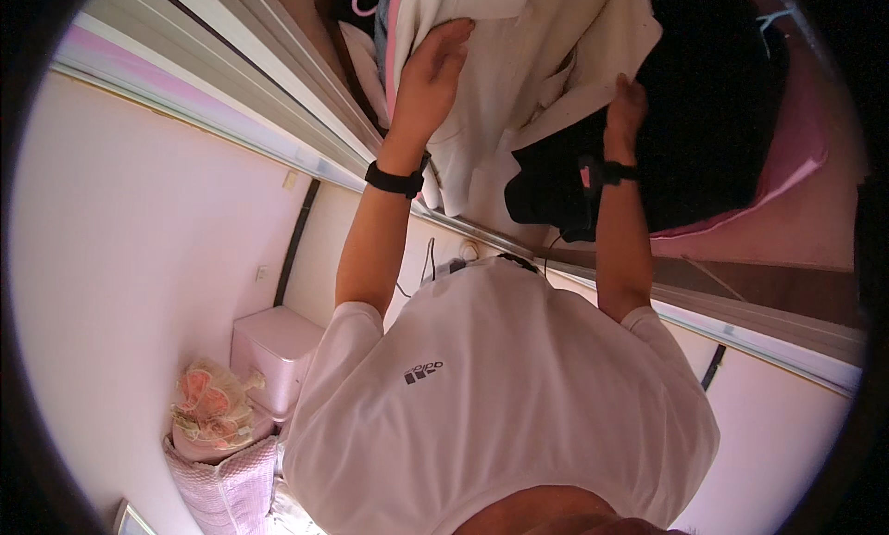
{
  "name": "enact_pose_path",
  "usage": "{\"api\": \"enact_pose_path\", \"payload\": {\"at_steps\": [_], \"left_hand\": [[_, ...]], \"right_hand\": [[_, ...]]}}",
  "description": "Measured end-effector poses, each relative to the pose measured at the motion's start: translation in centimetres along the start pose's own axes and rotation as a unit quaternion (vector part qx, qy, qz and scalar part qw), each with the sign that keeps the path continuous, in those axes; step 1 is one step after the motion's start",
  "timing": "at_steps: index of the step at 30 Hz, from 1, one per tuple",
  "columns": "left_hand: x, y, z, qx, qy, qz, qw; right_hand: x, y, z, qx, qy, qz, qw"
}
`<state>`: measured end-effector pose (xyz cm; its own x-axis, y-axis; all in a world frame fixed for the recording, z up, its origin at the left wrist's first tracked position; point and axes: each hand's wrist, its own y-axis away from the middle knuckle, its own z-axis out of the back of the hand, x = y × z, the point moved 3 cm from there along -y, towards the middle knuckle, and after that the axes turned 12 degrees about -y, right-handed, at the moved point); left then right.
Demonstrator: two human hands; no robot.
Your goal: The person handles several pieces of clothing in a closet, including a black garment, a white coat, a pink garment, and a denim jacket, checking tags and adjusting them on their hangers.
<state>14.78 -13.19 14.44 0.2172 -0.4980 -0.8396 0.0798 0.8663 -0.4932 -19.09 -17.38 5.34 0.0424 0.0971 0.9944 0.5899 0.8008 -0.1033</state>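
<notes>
A cream-white garment (486, 84) hangs at the top middle, among other hanging clothes. My left hand (434, 70) lies on its left side, fingers bent over the cloth; whether it grips is not plain. Pinched in my right hand (627, 101) is the edge of the white cloth, on the garment's right side. Beside and below that hand is a black garment (708, 118), with a pink garment (792, 177) showing past its lower right edge. Both wrists wear black straps.
Sliding-door frame rails (278, 129) run diagonally at the left, with a track (785, 320) at the lower right. A light blue hanger (774, 14) shows at the top right. Behind stand a pink box (274, 354) and a frilly bundle (212, 406) beside quilted pink fabric (236, 483).
</notes>
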Motion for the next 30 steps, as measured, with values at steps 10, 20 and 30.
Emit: {"api": "enact_pose_path", "payload": {"at_steps": [10,20,30], "left_hand": [[1.8,1.2,-0.4,-0.081,-0.072,-0.031,0.994],[4.8,3.0,-5.7,-0.028,-0.289,-0.04,0.956],[11.1,4.1,-10.5,-0.032,-0.254,0.005,0.967]], "right_hand": [[3.7,2.9,7.9,0.001,-0.038,0.046,0.998],[7.3,6.9,8.2,-0.035,-0.109,0.014,0.993],[9.7,8.9,8.2,-0.027,-0.132,0.05,0.99]]}}
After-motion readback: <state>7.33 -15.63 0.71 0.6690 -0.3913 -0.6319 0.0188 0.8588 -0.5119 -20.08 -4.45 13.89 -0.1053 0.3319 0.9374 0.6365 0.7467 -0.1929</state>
